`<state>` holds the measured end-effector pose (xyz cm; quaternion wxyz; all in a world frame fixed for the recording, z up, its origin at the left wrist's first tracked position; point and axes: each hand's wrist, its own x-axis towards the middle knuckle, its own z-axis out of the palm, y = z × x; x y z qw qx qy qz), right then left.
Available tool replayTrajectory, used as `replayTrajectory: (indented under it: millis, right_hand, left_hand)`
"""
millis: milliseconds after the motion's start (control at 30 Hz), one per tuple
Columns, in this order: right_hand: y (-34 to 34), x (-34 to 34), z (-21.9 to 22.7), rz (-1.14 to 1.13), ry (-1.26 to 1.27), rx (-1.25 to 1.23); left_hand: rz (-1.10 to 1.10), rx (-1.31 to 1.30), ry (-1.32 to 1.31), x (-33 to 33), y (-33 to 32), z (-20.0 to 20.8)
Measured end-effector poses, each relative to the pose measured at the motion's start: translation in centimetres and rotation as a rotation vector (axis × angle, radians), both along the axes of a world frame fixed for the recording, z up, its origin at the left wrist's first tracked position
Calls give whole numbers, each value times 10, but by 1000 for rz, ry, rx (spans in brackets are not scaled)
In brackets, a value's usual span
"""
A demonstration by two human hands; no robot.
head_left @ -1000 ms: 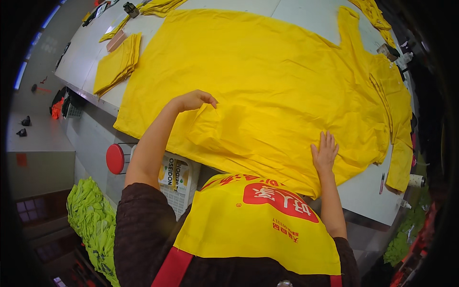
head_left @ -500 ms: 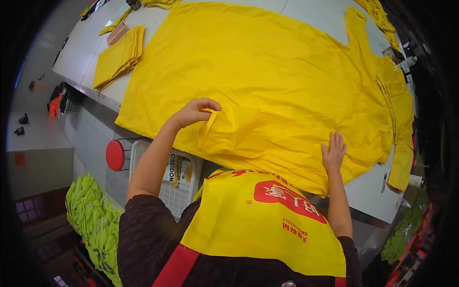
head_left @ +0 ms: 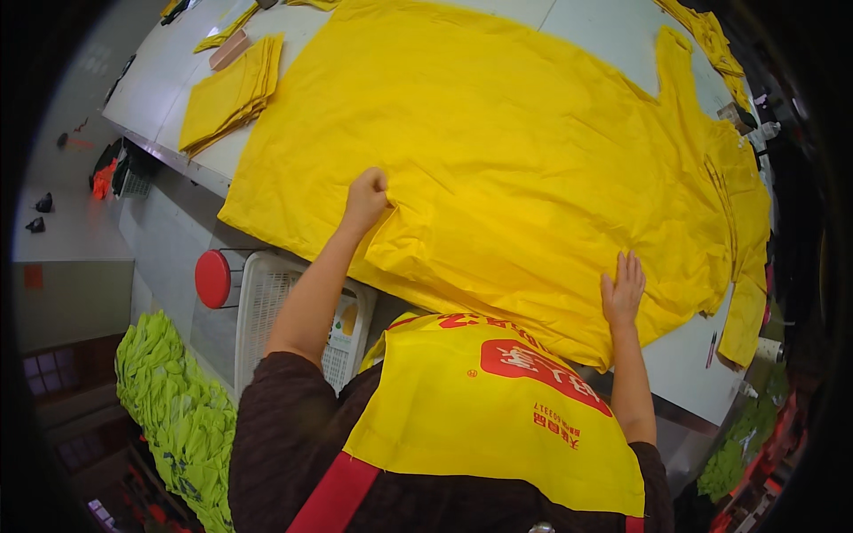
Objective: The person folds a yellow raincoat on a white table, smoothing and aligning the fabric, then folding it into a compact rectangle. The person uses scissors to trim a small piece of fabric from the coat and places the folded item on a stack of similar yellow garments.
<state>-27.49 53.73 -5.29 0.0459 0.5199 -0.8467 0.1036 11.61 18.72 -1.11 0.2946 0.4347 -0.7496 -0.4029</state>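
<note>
A large yellow garment [head_left: 498,115] of thin, creased fabric lies spread over the table. My left hand [head_left: 366,200] is closed at the upper left corner of a raised pocket-like flap [head_left: 404,233], gripping the cloth there; its fingertips are partly hidden. Flat on the wrinkled cloth to the right, my right hand [head_left: 625,289] has its fingers stretched out and grips nothing. The near edge of the garment hangs over the table edge against my yellow apron [head_left: 498,417].
Folded yellow pieces [head_left: 227,98] are stacked at the table's far left, beside a pinkish block [head_left: 229,50]. A pen [head_left: 712,349] lies on the white table [head_left: 680,377] at right. A red stool [head_left: 213,279], white basket [head_left: 253,306] and lime-green cloth heap [head_left: 173,417] stand left.
My left hand has turned and closed into a fist, moving slightly up at the flap's corner. The flap lies lower and flatter. My right hand stays nearly in place.
</note>
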Motion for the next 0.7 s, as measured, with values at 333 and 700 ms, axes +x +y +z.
replayTrajectory:
  millis: [333,700]
  right_hand:
    - [4,3,0,-26,29,19]
    - [37,11,30,-75,-136,-54]
  left_hand:
    - [154,84,-117,5,52,29]
    - [18,-580,-189,32,95,44]
